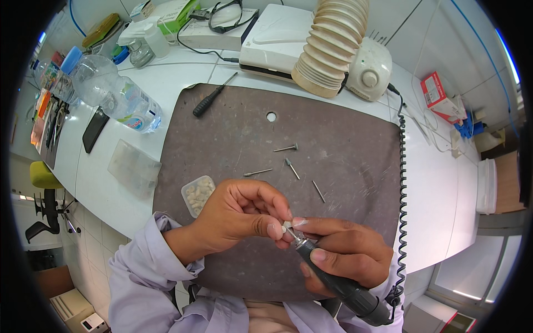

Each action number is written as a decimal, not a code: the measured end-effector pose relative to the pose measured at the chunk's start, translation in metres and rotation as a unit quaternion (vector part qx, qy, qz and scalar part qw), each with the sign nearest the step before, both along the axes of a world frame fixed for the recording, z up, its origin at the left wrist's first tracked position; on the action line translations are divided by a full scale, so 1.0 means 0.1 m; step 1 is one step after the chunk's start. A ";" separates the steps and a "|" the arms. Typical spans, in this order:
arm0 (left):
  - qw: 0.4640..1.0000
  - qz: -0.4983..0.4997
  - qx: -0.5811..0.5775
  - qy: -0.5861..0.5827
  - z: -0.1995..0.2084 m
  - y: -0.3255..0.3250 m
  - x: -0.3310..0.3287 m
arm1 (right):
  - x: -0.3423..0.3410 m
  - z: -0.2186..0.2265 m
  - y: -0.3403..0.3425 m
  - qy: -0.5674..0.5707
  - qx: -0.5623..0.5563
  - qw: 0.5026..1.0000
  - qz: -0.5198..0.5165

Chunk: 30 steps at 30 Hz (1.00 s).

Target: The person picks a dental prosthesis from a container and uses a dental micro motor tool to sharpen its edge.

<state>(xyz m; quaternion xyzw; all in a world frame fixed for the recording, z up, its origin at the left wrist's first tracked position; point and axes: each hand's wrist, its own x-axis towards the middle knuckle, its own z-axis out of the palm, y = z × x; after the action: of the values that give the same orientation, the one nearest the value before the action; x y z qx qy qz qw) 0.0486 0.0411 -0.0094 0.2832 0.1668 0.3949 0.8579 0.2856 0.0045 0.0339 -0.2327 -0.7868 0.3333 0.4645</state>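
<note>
My left hand [236, 213] pinches a small whitish piece, perhaps a dental crown [286, 225], between thumb and fingertips. My right hand [352, 250] is wrapped around a black rotary handpiece [355, 297], whose metal tip reaches the piece. The right index fingertip, dusted white, lies close to the left fingertips. Just left of my left hand, a small clear tub [185, 195] holds many cream tooth-like pieces. Beyond my hands several metal burs lie loose on the brown mat [233, 133], among them a flat-headed one [286, 148] and a cone-tipped one [292, 168].
A black-handled screwdriver [208, 104] rests on the mat's far left. Water bottles [133, 105], a dark phone [95, 130] and a clear plastic box [133, 166] stand or lie leftward. A ribbed suction hose [333, 44] hangs behind; the handpiece's coiled cord [403, 183] runs along the right.
</note>
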 end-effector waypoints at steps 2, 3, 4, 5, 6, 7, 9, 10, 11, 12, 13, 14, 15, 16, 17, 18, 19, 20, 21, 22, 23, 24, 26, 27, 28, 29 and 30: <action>1.000 0.000 0.003 0.001 0.00 0.00 0.00 | -0.01 -0.01 0.00 0.005 0.001 1.000 -0.004; 1.000 0.000 0.006 0.003 -0.01 0.00 0.00 | -0.02 -0.02 0.00 0.007 0.000 1.000 -0.005; 1.000 0.000 0.010 0.006 -0.01 0.00 -0.01 | -0.02 -0.03 -0.01 0.008 -0.002 1.000 -0.007; 1.000 0.000 0.006 0.005 -0.01 0.00 -0.01 | -0.02 -0.02 -0.01 0.007 -0.002 1.000 -0.008; 1.000 0.001 0.002 0.004 0.00 0.00 0.00 | -0.02 -0.02 -0.01 0.006 -0.002 1.000 -0.008; 1.000 0.002 -0.001 0.003 0.01 -0.01 0.00 | -0.01 -0.02 -0.01 0.004 0.000 1.000 -0.007; 1.000 0.001 -0.001 0.005 0.01 0.00 0.00 | -0.01 -0.02 -0.01 0.002 0.001 1.000 -0.006; 1.000 0.000 -0.001 0.006 0.01 0.00 0.00 | -0.01 -0.02 -0.01 0.001 0.001 1.000 -0.006; 1.000 0.000 -0.002 0.006 0.01 0.00 0.00 | -0.01 -0.02 -0.01 -0.001 0.001 1.000 -0.005; 1.000 0.000 -0.003 0.007 0.02 0.00 -0.01 | -0.01 -0.01 0.00 -0.003 0.001 1.000 -0.004; 1.000 0.000 -0.005 0.007 0.02 0.00 -0.01 | 0.00 0.00 0.00 -0.007 0.001 1.000 -0.002; 1.000 0.000 -0.001 0.005 0.01 0.00 -0.01 | 0.00 0.01 0.00 -0.008 0.000 1.000 -0.003; 1.000 0.000 0.003 0.004 0.00 0.00 -0.01 | 0.00 0.01 0.00 -0.008 -0.001 1.000 -0.004; 1.000 -0.001 0.007 0.003 0.00 0.00 -0.01 | -0.01 0.01 -0.01 -0.005 -0.004 1.000 -0.007; 1.000 -0.001 0.005 0.004 0.00 0.00 -0.01 | -0.01 0.01 -0.01 -0.004 -0.005 1.000 -0.007; 1.000 -0.001 0.002 0.004 0.00 0.00 -0.01 | -0.01 0.01 -0.01 -0.004 -0.005 1.000 -0.007; 1.000 -0.001 0.000 0.005 0.01 -0.01 -0.01 | -0.01 0.01 0.00 -0.005 -0.005 1.000 -0.004; 1.000 -0.001 0.000 0.005 0.01 -0.01 -0.01 | 0.00 0.02 0.00 -0.007 -0.004 1.000 -0.002; 1.000 -0.001 0.001 0.006 0.01 0.00 -0.01 | 0.00 0.02 0.00 -0.006 -0.004 1.000 -0.004; 1.000 -0.001 0.001 0.007 0.01 0.00 0.00 | 0.00 0.01 -0.01 -0.004 -0.004 1.000 -0.005; 1.000 -0.001 0.002 0.006 0.01 0.00 0.00 | -0.01 0.01 -0.01 -0.004 -0.003 1.000 -0.004; 1.000 -0.002 0.002 0.006 0.01 0.00 0.00 | -0.01 0.01 -0.01 -0.003 -0.002 1.000 -0.004; 1.000 -0.002 0.003 0.004 0.00 0.00 0.00 | 0.00 0.01 0.00 -0.003 0.001 1.000 -0.004; 1.000 -0.002 0.004 0.003 0.00 0.00 0.00 | -0.01 0.01 0.00 -0.002 0.002 1.000 -0.005; 1.000 -0.003 0.004 0.001 0.00 0.00 0.00 | -0.01 0.00 -0.01 0.000 0.003 1.000 -0.009; 1.000 -0.002 0.003 0.003 0.00 -0.01 0.00 | -0.01 0.00 -0.01 0.002 0.003 1.000 -0.009; 1.000 -0.002 0.002 0.005 0.00 -0.01 0.00 | -0.02 -0.01 -0.01 0.003 0.003 1.000 -0.010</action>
<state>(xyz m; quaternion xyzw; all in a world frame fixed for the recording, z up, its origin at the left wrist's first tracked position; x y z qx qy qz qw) 0.0481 0.0404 -0.0092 0.2871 0.1700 0.3918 0.8574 0.2840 0.0035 0.0332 -0.2381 -0.7841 0.3272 0.4705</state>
